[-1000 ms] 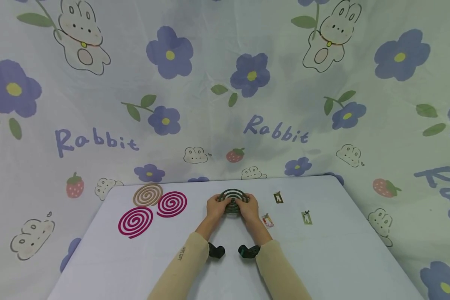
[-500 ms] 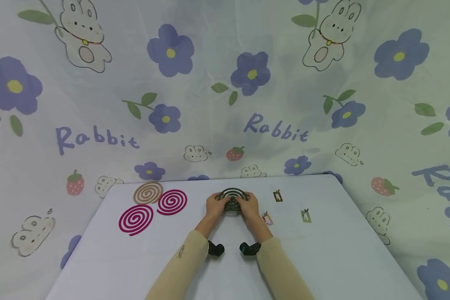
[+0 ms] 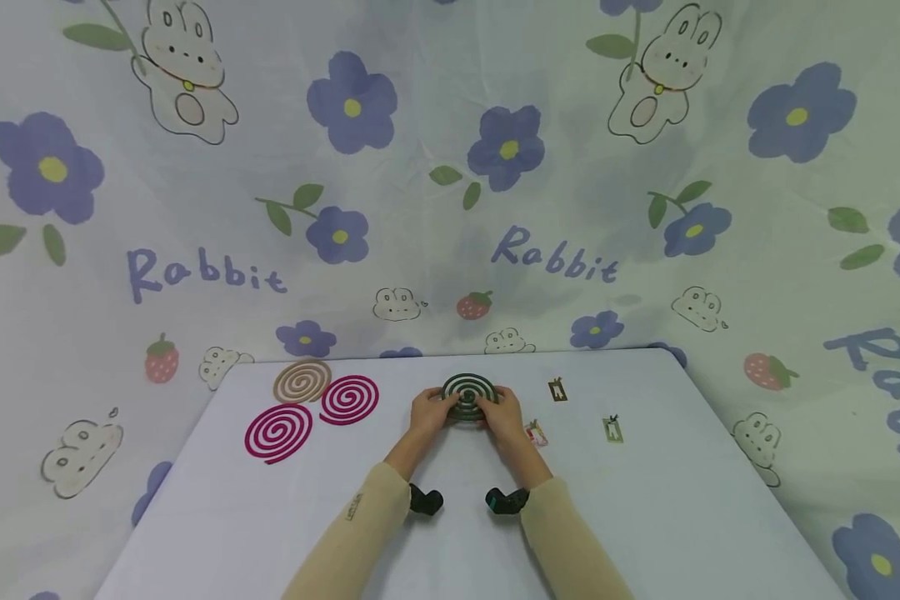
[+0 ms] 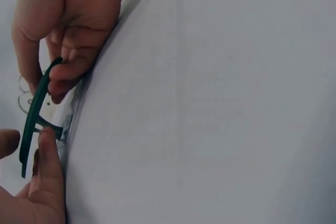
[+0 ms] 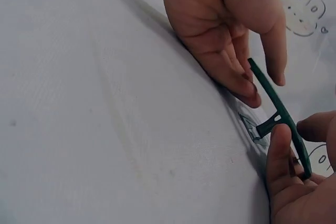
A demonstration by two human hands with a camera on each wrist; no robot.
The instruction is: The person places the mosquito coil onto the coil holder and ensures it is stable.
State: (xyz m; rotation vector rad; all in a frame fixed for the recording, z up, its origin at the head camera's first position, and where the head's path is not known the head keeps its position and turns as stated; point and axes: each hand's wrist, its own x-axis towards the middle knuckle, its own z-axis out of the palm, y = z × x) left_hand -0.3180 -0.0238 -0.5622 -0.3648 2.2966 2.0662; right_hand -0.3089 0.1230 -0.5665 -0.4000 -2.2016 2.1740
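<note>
A dark green coil (image 3: pixel 468 397) is pinched at its sides between the thumbs and fingers of the left hand (image 3: pixel 429 410) and right hand (image 3: pixel 505 412), near the middle of the far edge of the white table (image 3: pixel 690 517). A small green tab (image 5: pixel 269 124) is seen projecting from one face of it. To the left, a tan coil (image 3: pixel 302 382) and two magenta coils (image 3: pixel 350 400) are laid flat, close together. To the right, three small frames (image 3: pixel 558 398) are spread. Behind, a printed cloth (image 3: pixel 450 208) is hung.
</note>
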